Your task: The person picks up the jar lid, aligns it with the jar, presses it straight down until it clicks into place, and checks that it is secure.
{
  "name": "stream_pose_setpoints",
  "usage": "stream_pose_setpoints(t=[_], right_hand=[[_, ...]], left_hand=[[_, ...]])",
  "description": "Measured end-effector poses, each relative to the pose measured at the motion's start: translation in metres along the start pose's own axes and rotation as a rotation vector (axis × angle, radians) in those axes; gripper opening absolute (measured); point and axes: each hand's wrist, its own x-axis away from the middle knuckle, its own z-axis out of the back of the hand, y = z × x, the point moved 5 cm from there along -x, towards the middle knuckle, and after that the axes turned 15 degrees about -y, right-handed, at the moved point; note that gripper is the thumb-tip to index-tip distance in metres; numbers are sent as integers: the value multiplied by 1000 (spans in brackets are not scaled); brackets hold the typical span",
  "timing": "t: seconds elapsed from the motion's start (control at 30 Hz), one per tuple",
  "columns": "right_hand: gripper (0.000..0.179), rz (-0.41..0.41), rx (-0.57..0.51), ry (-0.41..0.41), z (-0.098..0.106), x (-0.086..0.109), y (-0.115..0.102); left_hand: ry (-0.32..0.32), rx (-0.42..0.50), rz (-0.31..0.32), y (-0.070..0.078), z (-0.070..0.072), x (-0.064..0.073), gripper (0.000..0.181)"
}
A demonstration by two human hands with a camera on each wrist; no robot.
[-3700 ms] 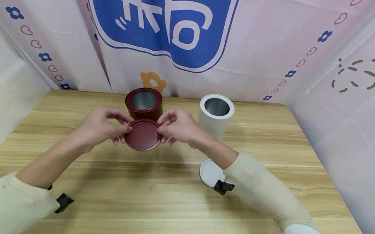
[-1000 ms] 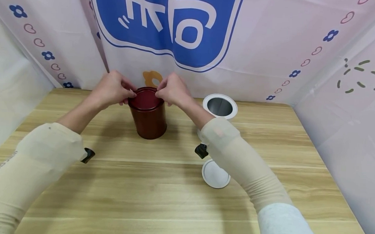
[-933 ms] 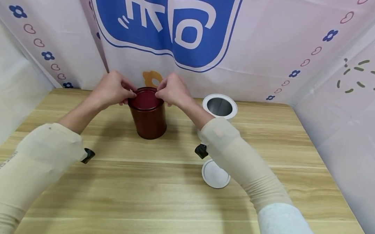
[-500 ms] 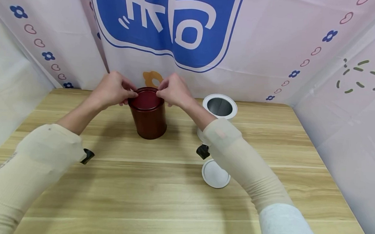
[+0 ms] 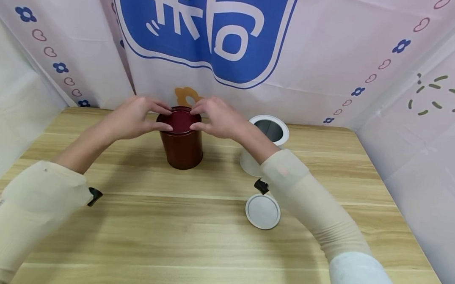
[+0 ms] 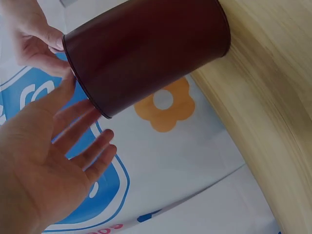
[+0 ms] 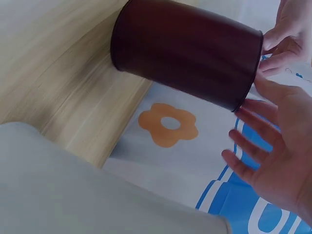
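The red can (image 5: 183, 152) at left looks like half-glossy painted metal. The white can (image 5: 251, 162) at right shows grey metal inside; the near white lid (image 5: 263, 211) is matt. The table (image 5: 169, 241) has wood grain, the backdrop (image 5: 310, 78) is creased cloth.

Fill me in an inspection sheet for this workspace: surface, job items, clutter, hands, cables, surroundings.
Surface: wood-grain table; no spill seen.
Job items: red tin, upright; red lid within its top rim, full seating cannot be told.
Clutter: nothing seen beyond a white tin, upright and open, and a white lid lying flat in front of it.
Left hand: at the left side of the red tin's top.
Right hand: at the right side of the same top.
Cables: nothing seen.
Surroundings: printed backdrop behind the table.
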Motion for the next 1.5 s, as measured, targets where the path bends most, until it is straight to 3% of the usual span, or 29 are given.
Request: stream_pose_setpoints(t=[0.43,0.77,1.0,1.17,1.33,1.5], right_hand=[[46,10,18,-38,-1,-2,2],[44,-19,30,-71,2,-5,1],[45,-69,-17,-87,2,-6,2],[43,-76,-55,-74,1,-4,3],[37,-24,-93,-14,-1,4,0],[31,36,-108,43,2,17,-4]], left_hand=[[-22,0,-10,-3,-1,0,40],[-5,105,48,-7,1,-1,42],[-4,148,90,-12,-3,-2,46],[-10,128,57,-9,-3,-4,43],[-2,118,17,-1,-3,-3,38],[129,79,-51,22,-2,1,26]])
